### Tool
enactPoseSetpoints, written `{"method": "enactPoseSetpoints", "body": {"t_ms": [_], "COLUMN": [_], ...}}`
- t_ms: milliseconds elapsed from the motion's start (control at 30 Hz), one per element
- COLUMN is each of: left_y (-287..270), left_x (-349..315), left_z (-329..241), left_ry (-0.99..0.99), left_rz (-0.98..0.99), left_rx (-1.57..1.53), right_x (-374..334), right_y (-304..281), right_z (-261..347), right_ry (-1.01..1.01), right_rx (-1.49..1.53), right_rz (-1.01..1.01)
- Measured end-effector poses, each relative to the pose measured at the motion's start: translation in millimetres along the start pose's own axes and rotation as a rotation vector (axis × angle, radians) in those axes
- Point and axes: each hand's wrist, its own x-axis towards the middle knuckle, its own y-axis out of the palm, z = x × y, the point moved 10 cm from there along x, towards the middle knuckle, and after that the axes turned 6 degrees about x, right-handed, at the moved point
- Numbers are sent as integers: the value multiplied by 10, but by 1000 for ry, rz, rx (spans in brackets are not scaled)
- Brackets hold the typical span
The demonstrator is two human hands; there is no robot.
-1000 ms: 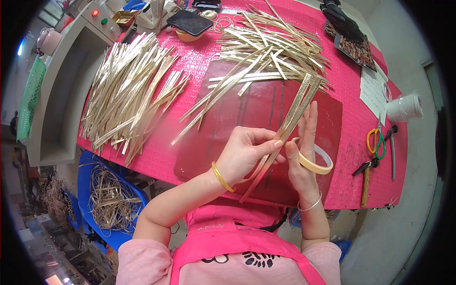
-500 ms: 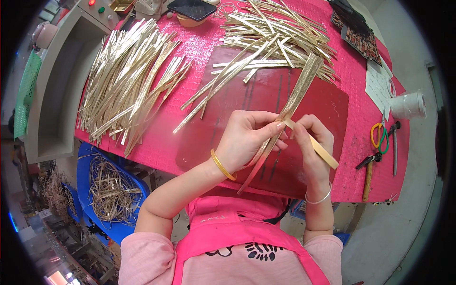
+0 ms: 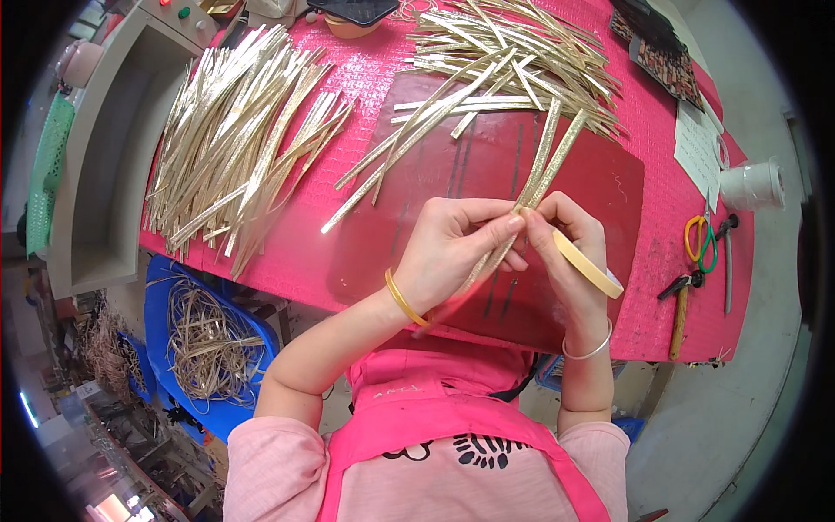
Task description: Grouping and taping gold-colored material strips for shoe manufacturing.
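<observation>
My left hand (image 3: 452, 239) pinches a few gold glittery strips (image 3: 548, 161) between thumb and fingers over a dark red mat (image 3: 600, 187). The strips spread into two ends beyond my fingers, and their near ends trail down toward the apron. With its fingertips at the pinched spot, close against my left thumb, my right hand (image 3: 570, 261) is closed. It keeps a roll of cream-coloured tape (image 3: 588, 268) against the palm side. Whether tape is wrapped around the strips is hidden by the fingertips.
A pile of gold strips (image 3: 235, 148) lies at left, another bundle (image 3: 513, 65) behind the mat. At right are scissors (image 3: 698, 244), a hammer (image 3: 678, 322), a white spool (image 3: 752, 185) and paper (image 3: 698, 143). Below the pink table's left edge sits a blue tub (image 3: 155, 304) of tangled strips.
The strips have fanned apart into two ends. My right hand has come up against my left fingertips, and the tape stretch between them no longer shows.
</observation>
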Motion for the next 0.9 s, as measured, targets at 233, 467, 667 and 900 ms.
{"method": "enactPoseSetpoints", "body": {"t_ms": [233,467,667,900], "left_y": [64,365,-13,179], "left_x": [-34,-14,-72,39], "left_z": [75,-117,-308,-70], "left_ry": [-130,-115,218,-78], "left_rz": [80,461,8,229], "left_rx": [-394,-495,125,-521], "right_x": [-150,-73,-134,-208], "right_y": [-103,128,41,-38], "right_z": [25,84,170,213], "right_ry": [-228,-287,-264,-348], "right_rx": [157,638,444,272], "right_rz": [-137,42,-120,-218]}}
